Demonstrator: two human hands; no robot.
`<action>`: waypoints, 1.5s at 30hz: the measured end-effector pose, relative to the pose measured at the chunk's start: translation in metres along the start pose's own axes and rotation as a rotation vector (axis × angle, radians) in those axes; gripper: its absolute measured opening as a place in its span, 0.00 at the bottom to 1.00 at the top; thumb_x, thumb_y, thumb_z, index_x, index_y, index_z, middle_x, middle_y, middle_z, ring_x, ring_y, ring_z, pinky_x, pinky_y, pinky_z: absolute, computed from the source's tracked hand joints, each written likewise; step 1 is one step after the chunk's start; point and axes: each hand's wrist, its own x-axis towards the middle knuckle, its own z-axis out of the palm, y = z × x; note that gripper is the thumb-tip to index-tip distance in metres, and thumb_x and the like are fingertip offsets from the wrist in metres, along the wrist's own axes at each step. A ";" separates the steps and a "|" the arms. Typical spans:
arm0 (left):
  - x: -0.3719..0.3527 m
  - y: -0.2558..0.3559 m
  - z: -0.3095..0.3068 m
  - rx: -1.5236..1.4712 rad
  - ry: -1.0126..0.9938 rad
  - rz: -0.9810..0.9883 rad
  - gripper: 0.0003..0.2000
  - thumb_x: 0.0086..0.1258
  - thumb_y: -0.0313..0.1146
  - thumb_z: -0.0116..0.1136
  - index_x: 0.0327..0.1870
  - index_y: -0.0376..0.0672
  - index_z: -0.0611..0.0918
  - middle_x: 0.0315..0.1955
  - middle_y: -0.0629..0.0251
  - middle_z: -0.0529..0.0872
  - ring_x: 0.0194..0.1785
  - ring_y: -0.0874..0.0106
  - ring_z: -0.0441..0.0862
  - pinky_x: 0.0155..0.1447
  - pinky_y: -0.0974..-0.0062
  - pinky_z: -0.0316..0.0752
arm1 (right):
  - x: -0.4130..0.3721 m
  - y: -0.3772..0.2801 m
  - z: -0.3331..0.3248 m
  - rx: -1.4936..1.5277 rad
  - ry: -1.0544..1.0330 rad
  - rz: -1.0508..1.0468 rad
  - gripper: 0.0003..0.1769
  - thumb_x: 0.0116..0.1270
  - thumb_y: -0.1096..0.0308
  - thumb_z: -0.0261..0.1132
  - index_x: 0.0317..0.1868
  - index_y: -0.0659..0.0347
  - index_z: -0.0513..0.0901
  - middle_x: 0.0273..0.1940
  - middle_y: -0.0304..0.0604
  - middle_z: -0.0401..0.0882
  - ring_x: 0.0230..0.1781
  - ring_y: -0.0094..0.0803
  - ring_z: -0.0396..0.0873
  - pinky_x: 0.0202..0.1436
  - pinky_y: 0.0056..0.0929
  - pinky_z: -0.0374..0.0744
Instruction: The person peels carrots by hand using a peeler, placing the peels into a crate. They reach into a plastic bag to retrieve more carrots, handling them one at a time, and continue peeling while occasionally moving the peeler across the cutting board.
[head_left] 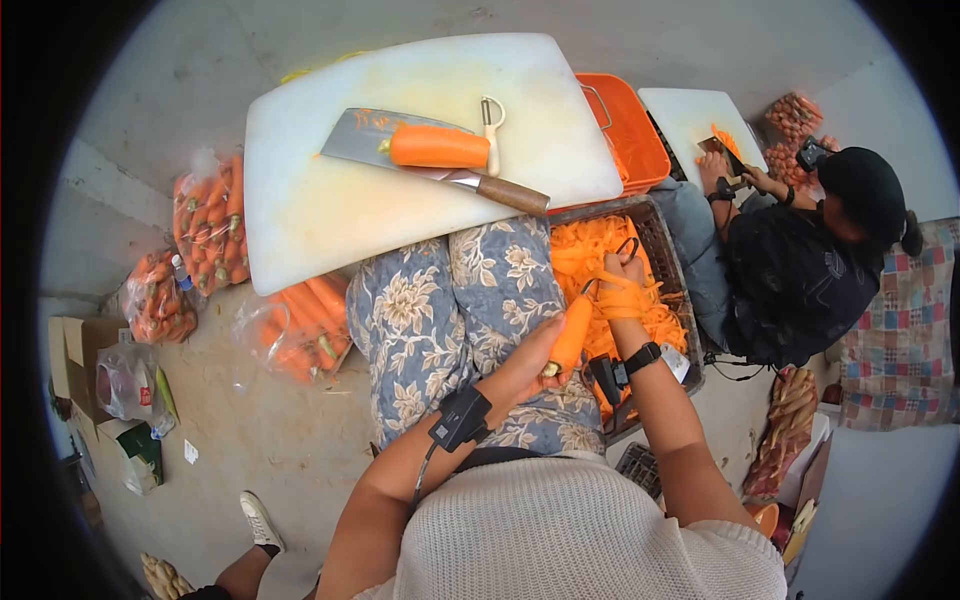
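Note:
My left hand is wrapped round a carrot, whose stem end points down toward me. At the carrot's upper end, my right hand holds a peeler; orange peel strips hang over its wrist and fingers. Both hands are at the edge of a dark crate filled with carrot peelings. On the white cutting board lie a cleaver, a thick carrot resting across its blade, and another peeler against that carrot's end.
An orange bin stands beyond the crate. A co-worker cuts on a second white board at the right. Bags of carrots stand on the left floor, near a cardboard box. Another person's shoe shows at lower left.

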 end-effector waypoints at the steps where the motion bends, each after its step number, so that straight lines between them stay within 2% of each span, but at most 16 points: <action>1: 0.000 0.001 0.000 -0.002 0.000 0.003 0.18 0.72 0.51 0.37 0.51 0.46 0.64 0.24 0.62 0.76 0.14 0.78 0.71 0.13 0.86 0.61 | 0.001 -0.003 0.002 0.000 0.007 0.090 0.13 0.53 0.67 0.59 0.27 0.66 0.64 0.28 0.45 0.64 0.27 0.35 0.66 0.34 0.36 0.70; 2: 0.000 0.001 0.000 -0.003 -0.012 0.003 0.19 0.72 0.51 0.36 0.51 0.46 0.64 0.24 0.62 0.76 0.14 0.78 0.71 0.12 0.86 0.61 | 0.003 -0.006 -0.001 0.000 0.004 0.090 0.13 0.53 0.67 0.59 0.27 0.66 0.64 0.28 0.45 0.64 0.27 0.35 0.66 0.34 0.36 0.70; 4: -0.001 0.001 -0.002 0.000 -0.020 0.003 0.19 0.72 0.51 0.36 0.51 0.45 0.64 0.23 0.62 0.76 0.14 0.78 0.71 0.12 0.86 0.60 | 0.008 -0.027 -0.017 -0.032 -0.062 0.213 0.11 0.55 0.68 0.57 0.25 0.62 0.62 0.24 0.40 0.64 0.19 0.26 0.63 0.22 0.25 0.66; 7: -0.004 0.003 -0.005 0.031 -0.045 -0.059 0.20 0.72 0.52 0.37 0.51 0.45 0.65 0.24 0.62 0.77 0.14 0.78 0.71 0.12 0.85 0.62 | 0.072 0.119 -0.002 -0.067 0.362 0.010 0.11 0.53 0.67 0.59 0.27 0.61 0.64 0.24 0.41 0.64 0.17 0.29 0.63 0.19 0.27 0.65; 8: -0.008 0.006 -0.005 0.035 -0.118 -0.063 0.20 0.72 0.53 0.37 0.51 0.45 0.65 0.26 0.61 0.78 0.17 0.77 0.73 0.14 0.84 0.65 | 0.066 0.107 -0.009 -0.063 0.364 0.009 0.11 0.53 0.67 0.59 0.27 0.61 0.64 0.24 0.41 0.64 0.17 0.29 0.63 0.19 0.27 0.65; 10: -0.010 0.005 -0.005 0.035 -0.192 -0.062 0.21 0.72 0.53 0.38 0.52 0.45 0.65 0.28 0.61 0.79 0.19 0.77 0.76 0.16 0.84 0.68 | 0.039 0.062 -0.038 0.110 0.243 0.280 0.17 0.50 0.66 0.62 0.15 0.64 0.64 0.15 0.45 0.68 0.11 0.32 0.66 0.14 0.32 0.68; 11: -0.008 0.002 -0.003 0.034 -0.120 -0.023 0.22 0.71 0.54 0.38 0.53 0.44 0.66 0.31 0.61 0.80 0.24 0.75 0.78 0.20 0.82 0.71 | 0.030 0.052 -0.042 0.343 0.260 0.410 0.12 0.51 0.69 0.61 0.24 0.65 0.65 0.19 0.42 0.68 0.14 0.30 0.67 0.14 0.30 0.71; 15: -0.002 0.000 -0.006 -0.106 -0.100 -0.028 0.25 0.71 0.56 0.37 0.56 0.45 0.68 0.38 0.59 0.80 0.37 0.71 0.81 0.28 0.80 0.77 | 0.004 0.032 -0.053 0.433 0.273 0.432 0.13 0.53 0.69 0.60 0.32 0.64 0.64 0.23 0.40 0.67 0.17 0.29 0.68 0.16 0.27 0.72; 21: -0.003 -0.003 -0.002 -0.015 -0.045 -0.013 0.24 0.70 0.58 0.34 0.53 0.48 0.70 0.37 0.63 0.81 0.34 0.72 0.82 0.25 0.80 0.75 | -0.075 -0.054 -0.040 0.647 0.049 0.175 0.11 0.57 0.71 0.59 0.34 0.62 0.64 0.33 0.40 0.68 0.29 0.27 0.71 0.31 0.22 0.74; 24: 0.000 -0.008 -0.002 0.035 -0.002 0.036 0.23 0.71 0.58 0.33 0.51 0.50 0.70 0.33 0.67 0.81 0.29 0.74 0.80 0.21 0.81 0.72 | -0.096 -0.054 -0.032 0.532 -0.161 0.049 0.12 0.56 0.73 0.59 0.37 0.64 0.65 0.39 0.44 0.68 0.37 0.31 0.70 0.42 0.27 0.72; 26: -0.001 -0.008 0.001 0.029 0.007 0.057 0.23 0.71 0.58 0.32 0.51 0.50 0.70 0.32 0.68 0.80 0.26 0.76 0.79 0.19 0.81 0.70 | -0.098 -0.038 -0.021 0.241 -0.130 -0.268 0.14 0.55 0.73 0.60 0.38 0.66 0.65 0.43 0.49 0.67 0.42 0.37 0.68 0.48 0.34 0.69; 27: -0.002 -0.007 0.003 0.025 0.012 0.073 0.22 0.71 0.57 0.31 0.50 0.51 0.69 0.30 0.69 0.80 0.24 0.77 0.78 0.18 0.82 0.68 | -0.097 -0.037 -0.019 0.251 -0.116 -0.270 0.14 0.53 0.74 0.60 0.37 0.67 0.65 0.43 0.52 0.65 0.42 0.42 0.66 0.48 0.38 0.67; 31: -0.002 -0.004 0.006 0.062 0.023 0.072 0.20 0.72 0.56 0.31 0.51 0.51 0.68 0.28 0.69 0.79 0.20 0.77 0.76 0.15 0.83 0.65 | -0.091 -0.031 -0.020 0.087 -0.135 -0.313 0.13 0.53 0.72 0.60 0.36 0.67 0.65 0.41 0.52 0.64 0.40 0.43 0.66 0.46 0.37 0.67; 40: 0.001 -0.004 0.003 0.186 0.048 0.057 0.19 0.74 0.50 0.31 0.51 0.45 0.64 0.25 0.61 0.78 0.17 0.74 0.75 0.13 0.84 0.63 | -0.036 -0.007 -0.009 0.107 -0.086 -0.018 0.11 0.53 0.68 0.58 0.27 0.68 0.67 0.28 0.48 0.67 0.29 0.39 0.67 0.36 0.37 0.68; 42: 0.000 -0.002 0.003 0.149 0.034 0.039 0.18 0.74 0.50 0.30 0.52 0.45 0.64 0.25 0.60 0.78 0.17 0.74 0.75 0.13 0.83 0.63 | -0.030 -0.004 -0.006 0.062 -0.127 -0.026 0.10 0.58 0.67 0.57 0.25 0.61 0.67 0.22 0.33 0.64 0.21 0.19 0.61 0.24 0.23 0.64; 45: 0.002 0.000 0.003 0.080 0.063 -0.004 0.18 0.74 0.49 0.30 0.53 0.46 0.64 0.25 0.60 0.78 0.17 0.73 0.75 0.13 0.83 0.63 | -0.023 0.005 0.005 0.054 -0.044 -0.042 0.11 0.57 0.65 0.58 0.25 0.62 0.67 0.23 0.34 0.65 0.20 0.20 0.62 0.23 0.23 0.65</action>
